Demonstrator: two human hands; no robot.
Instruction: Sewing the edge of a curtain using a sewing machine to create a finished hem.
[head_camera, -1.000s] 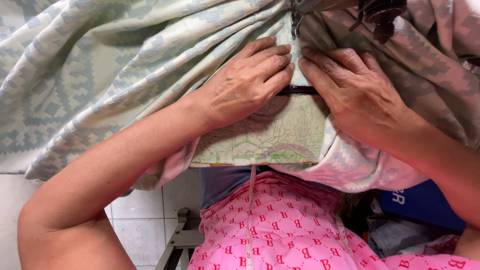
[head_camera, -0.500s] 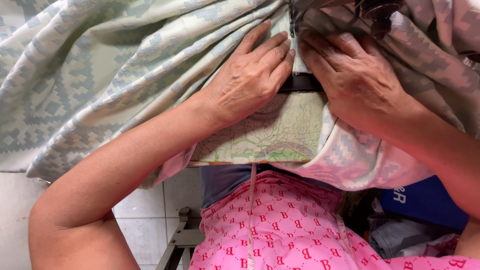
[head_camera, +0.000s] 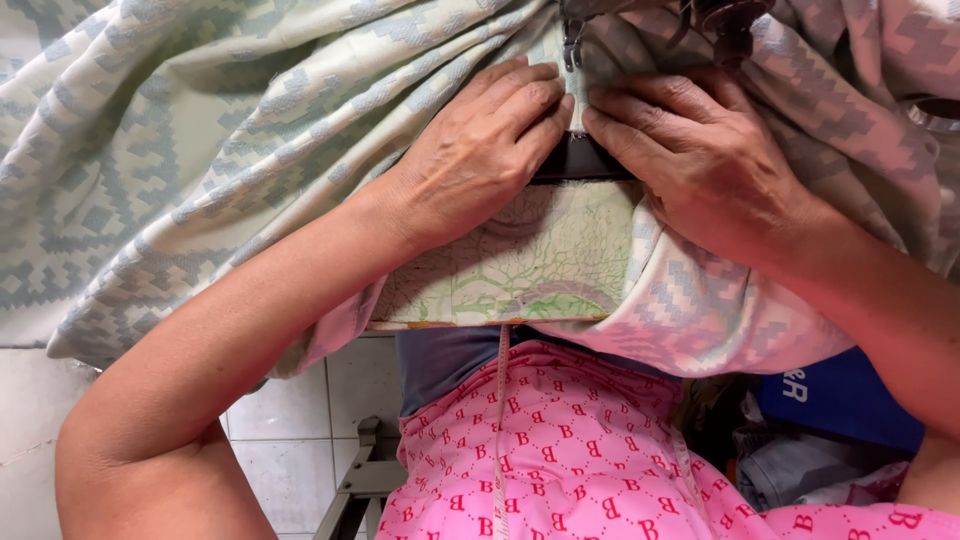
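A worn green-patterned table top sits above a white tiled floor. Woven grey-and-cream patterned fabric drapes heavily over it, hiding most of the surface. The left hand and right hand lie flat, fingers extended, pressing the cloth beneath the metal presser foot.

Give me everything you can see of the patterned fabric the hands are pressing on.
The patterned fabric is a woven cloth in pale green and cream with grey-blue stepped diamond motifs; on the right it turns pinkish with the same pattern. It lies bunched in deep folds across the sewing table, draping over its near edge. The left hand and right hand lie flat on it, fingertips nearly meeting below the sewing machine's presser foot. A dark gap shows between the hands.
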